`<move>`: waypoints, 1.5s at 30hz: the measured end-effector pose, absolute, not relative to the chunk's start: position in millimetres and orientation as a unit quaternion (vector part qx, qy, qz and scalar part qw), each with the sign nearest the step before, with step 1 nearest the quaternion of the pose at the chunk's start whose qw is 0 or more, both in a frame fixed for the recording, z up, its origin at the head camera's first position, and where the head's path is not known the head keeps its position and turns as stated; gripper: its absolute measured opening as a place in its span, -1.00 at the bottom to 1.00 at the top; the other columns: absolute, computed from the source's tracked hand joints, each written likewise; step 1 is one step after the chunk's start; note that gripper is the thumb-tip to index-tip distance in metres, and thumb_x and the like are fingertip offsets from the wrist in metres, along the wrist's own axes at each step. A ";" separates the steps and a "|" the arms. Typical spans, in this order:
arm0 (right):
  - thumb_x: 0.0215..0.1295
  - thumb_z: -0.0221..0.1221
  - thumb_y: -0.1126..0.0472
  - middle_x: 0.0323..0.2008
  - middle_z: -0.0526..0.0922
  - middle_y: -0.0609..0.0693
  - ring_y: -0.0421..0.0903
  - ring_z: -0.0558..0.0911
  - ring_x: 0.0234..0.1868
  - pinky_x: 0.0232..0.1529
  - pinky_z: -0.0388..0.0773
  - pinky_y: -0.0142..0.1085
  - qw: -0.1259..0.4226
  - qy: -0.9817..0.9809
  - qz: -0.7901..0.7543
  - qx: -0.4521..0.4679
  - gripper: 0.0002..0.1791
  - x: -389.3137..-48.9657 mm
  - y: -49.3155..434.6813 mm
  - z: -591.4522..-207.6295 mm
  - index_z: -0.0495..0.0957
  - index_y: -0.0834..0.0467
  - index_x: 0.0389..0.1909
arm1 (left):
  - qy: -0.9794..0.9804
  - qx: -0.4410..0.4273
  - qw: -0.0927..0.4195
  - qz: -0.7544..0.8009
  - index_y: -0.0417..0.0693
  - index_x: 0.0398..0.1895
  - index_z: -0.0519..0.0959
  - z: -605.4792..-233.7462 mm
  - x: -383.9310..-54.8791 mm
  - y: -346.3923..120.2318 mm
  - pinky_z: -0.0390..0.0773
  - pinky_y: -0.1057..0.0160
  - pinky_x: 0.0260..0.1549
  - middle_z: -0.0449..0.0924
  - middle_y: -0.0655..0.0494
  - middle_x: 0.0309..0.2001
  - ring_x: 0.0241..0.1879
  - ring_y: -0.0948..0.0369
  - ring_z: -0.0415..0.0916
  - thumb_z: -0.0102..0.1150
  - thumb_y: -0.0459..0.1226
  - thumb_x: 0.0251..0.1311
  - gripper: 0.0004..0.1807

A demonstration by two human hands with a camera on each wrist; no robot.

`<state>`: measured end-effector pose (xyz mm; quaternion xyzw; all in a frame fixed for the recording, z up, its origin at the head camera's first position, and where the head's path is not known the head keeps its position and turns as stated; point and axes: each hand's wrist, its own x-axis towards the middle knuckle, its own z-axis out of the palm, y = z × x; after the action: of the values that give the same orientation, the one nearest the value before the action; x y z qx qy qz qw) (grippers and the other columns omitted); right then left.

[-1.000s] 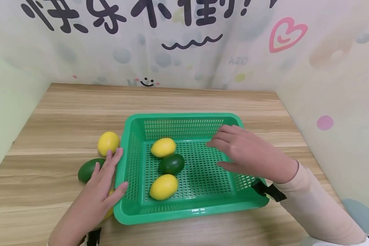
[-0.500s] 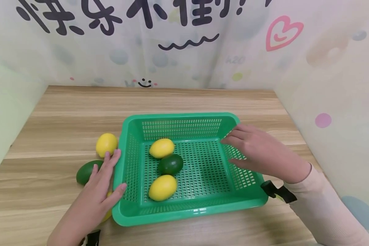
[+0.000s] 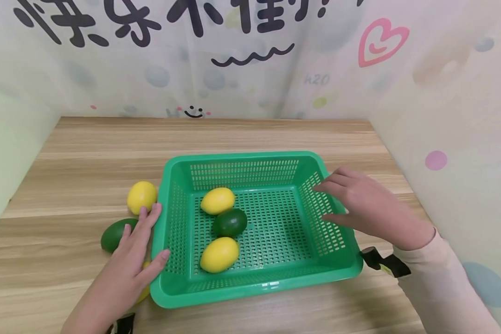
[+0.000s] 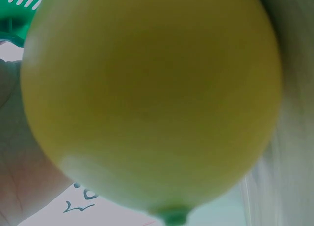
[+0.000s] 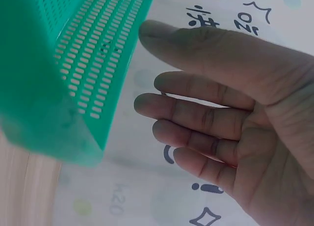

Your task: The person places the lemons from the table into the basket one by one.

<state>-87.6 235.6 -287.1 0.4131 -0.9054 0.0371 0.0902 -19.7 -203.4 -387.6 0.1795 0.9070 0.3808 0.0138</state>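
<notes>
A green plastic basket [image 3: 259, 292] holds two lemons [image 3: 219, 255] with a dark green fruit [image 3: 230, 222], like an avocado or lime, between them. My left hand [image 3: 129, 260] lies along the basket's left side, fingers extended and fingertips at the rim. Under its palm a lemon [image 3: 144, 292] is mostly hidden; it fills the left wrist view as a yellow fruit [image 4: 152, 98] with a green stem end. Above the basket's right rim is my right hand [image 3: 363, 208], fingers and thumb spread apart. In the right wrist view its palm [image 5: 265, 157] has nothing in it.
Another lemon [image 3: 142, 196] and a dark green fruit [image 3: 116, 235] lie on the wooden table [image 3: 87, 153] left of the basket, close to my left hand. A printed white curtain [image 3: 234, 88] hangs behind the table. Side walls [image 3: 463, 153] flank it.
My right hand has moved right, from over the basket's inside to its right rim. My left hand stays at the left rim. The view has shifted slightly.
</notes>
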 end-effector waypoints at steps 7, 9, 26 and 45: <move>-0.25 0.66 0.28 -0.16 0.74 0.04 0.00 0.63 -0.09 -0.14 0.66 -0.12 0.108 -0.912 0.060 0.392 -0.35 -86.7 249.3 -288.5 0.69 0.29 -0.02 | 0.907 0.181 0.013 0.380 0.05 0.70 -0.24 -386.7 -20.6 -204.0 -0.42 -0.23 0.52 -0.12 -0.11 0.65 0.62 -0.16 -0.32 0.09 -0.16 0.53 -0.10; -0.27 0.67 0.27 -0.17 0.75 0.05 0.01 0.63 -0.09 -0.14 0.66 -0.10 0.109 -0.914 0.062 0.387 -0.34 -86.6 253.0 -289.9 0.69 0.29 -0.02 | 0.907 0.180 0.014 0.381 0.05 0.70 -0.24 -386.2 -20.9 -204.2 -0.42 -0.23 0.52 -0.11 -0.11 0.65 0.62 -0.15 -0.33 0.09 -0.16 0.53 -0.10; -0.16 0.65 0.08 -0.16 0.77 0.08 0.03 0.60 -0.11 -0.19 0.64 -0.09 0.102 -0.937 0.060 0.330 -0.35 -84.5 270.6 -298.6 0.70 0.33 -0.04 | 0.905 0.182 0.012 0.385 0.06 0.70 -0.24 -387.0 -20.1 -203.7 -0.43 -0.24 0.52 -0.11 -0.11 0.65 0.62 -0.16 -0.32 0.10 -0.18 0.52 -0.09; 0.23 0.46 0.08 -0.13 0.73 0.13 0.06 0.53 -0.12 -0.18 0.57 -0.01 0.041 -0.968 0.095 0.230 -0.35 -85.3 273.3 -318.0 0.57 0.44 0.19 | 0.903 0.178 0.021 0.389 0.07 0.70 -0.26 -387.3 -19.9 -203.2 -0.43 -0.23 0.52 -0.13 -0.12 0.65 0.62 -0.14 -0.34 0.09 -0.16 0.53 -0.09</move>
<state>-85.3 273.3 -318.0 0.2302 -0.9676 0.0952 0.0407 -19.9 -203.2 -387.3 0.1781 0.9034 0.3895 0.0211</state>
